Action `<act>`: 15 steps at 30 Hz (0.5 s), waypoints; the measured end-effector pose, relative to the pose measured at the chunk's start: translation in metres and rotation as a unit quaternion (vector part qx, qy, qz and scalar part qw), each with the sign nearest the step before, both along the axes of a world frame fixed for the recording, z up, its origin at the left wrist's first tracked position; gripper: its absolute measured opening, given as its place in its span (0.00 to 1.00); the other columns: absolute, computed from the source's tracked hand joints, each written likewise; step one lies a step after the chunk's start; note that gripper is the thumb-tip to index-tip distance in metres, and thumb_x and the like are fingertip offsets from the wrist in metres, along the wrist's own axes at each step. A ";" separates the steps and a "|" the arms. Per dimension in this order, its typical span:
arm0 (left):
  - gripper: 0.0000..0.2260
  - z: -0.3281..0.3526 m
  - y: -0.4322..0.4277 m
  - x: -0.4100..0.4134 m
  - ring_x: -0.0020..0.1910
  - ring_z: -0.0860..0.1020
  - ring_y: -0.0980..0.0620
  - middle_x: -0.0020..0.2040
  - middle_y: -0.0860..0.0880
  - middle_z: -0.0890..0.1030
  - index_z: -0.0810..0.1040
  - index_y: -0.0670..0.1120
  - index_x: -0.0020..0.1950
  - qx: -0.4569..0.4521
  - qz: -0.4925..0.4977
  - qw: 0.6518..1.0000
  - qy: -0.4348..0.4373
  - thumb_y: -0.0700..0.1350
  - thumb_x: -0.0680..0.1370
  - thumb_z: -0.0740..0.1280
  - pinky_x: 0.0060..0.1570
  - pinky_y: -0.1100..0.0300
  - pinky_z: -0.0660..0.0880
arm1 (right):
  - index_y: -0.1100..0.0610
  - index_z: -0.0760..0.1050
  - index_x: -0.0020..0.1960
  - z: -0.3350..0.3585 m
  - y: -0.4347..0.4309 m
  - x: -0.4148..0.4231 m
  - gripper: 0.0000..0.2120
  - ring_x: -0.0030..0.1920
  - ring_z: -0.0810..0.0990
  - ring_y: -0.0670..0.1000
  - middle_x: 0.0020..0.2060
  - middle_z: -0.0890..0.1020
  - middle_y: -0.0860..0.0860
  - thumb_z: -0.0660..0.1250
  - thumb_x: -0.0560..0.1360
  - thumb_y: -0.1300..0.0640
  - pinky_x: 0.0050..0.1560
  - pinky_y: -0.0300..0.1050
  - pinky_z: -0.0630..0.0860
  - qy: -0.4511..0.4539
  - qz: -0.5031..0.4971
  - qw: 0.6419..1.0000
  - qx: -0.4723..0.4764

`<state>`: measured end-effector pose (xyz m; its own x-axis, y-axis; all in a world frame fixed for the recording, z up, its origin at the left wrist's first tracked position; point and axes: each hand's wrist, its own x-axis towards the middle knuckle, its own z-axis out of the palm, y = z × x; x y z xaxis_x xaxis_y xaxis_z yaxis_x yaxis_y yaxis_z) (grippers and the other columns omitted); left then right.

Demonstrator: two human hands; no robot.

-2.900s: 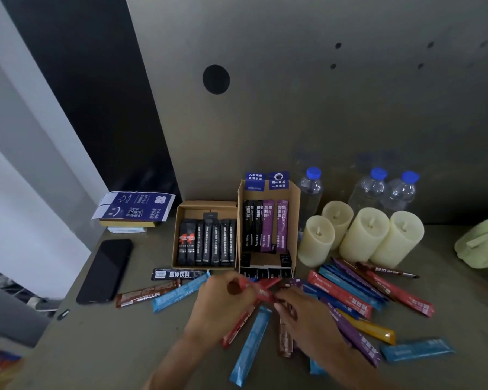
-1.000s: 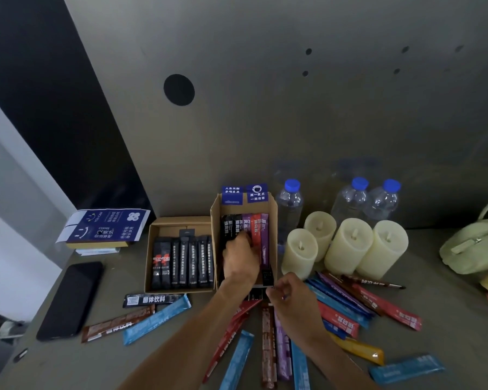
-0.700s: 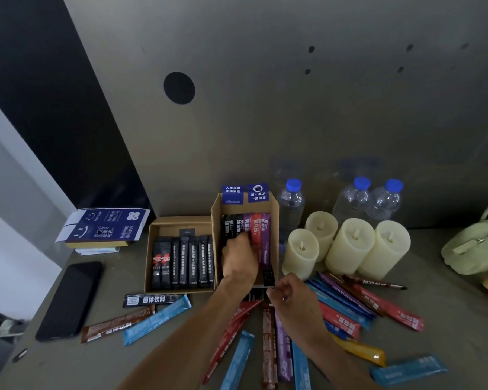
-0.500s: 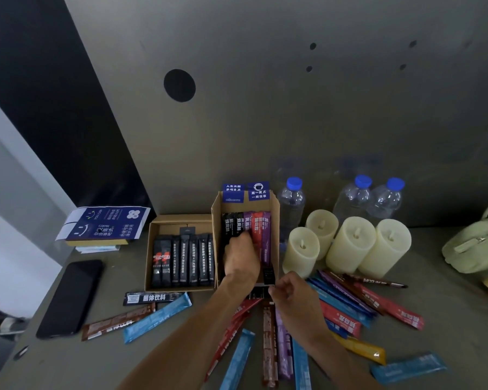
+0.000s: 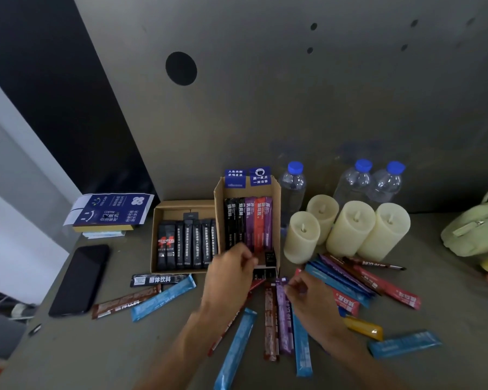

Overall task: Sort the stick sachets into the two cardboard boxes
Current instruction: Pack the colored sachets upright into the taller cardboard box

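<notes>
Left box [image 5: 178, 211] holds black sachets [image 5: 185, 246]. Right box [image 5: 248, 191] holds black, purple and red ones, their lower ends hidden behind the left hand [image 5: 229, 273]; whether its curled fingers hold anything cannot be told. Right hand [image 5: 307, 295] pinches the top of a purple sachet [image 5: 284, 319] lying among loose sachets [image 5: 347, 285] on the table [image 5: 68, 347], partly covering its neighbours.

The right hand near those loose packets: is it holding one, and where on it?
Seemingly yes: the right hand pinches the purple sachet by its far end; the rest of it lies flat.
</notes>
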<state>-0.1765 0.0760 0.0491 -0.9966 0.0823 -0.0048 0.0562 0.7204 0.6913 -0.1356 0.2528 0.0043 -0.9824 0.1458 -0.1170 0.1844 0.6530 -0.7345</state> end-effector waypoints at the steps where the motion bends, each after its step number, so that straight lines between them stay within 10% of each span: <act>1: 0.03 -0.004 -0.008 0.017 0.36 0.79 0.64 0.39 0.58 0.80 0.79 0.53 0.48 -0.018 -0.004 1.000 -0.016 0.48 0.81 0.66 0.36 0.70 0.76 | 0.47 0.75 0.42 -0.002 0.001 0.006 0.08 0.41 0.78 0.39 0.38 0.79 0.42 0.68 0.78 0.57 0.38 0.29 0.70 -0.012 0.007 1.000 0.003; 9: 0.16 -0.045 -0.033 0.099 0.58 0.79 0.50 0.58 0.55 0.77 0.73 0.55 0.57 -0.184 -0.002 0.962 -0.200 0.61 0.75 0.67 0.54 0.56 0.76 | 0.46 0.76 0.43 -0.011 -0.008 0.033 0.08 0.42 0.80 0.39 0.39 0.81 0.43 0.70 0.77 0.57 0.42 0.35 0.76 -0.024 0.060 0.997 0.032; 15: 0.17 -0.044 -0.034 0.108 0.60 0.77 0.49 0.63 0.51 0.75 0.70 0.52 0.66 -0.229 -0.023 0.959 -0.165 0.54 0.78 0.64 0.56 0.52 0.77 | 0.46 0.76 0.46 -0.016 -0.021 0.039 0.04 0.43 0.79 0.40 0.41 0.80 0.42 0.69 0.78 0.54 0.46 0.43 0.79 -0.002 0.127 0.990 0.062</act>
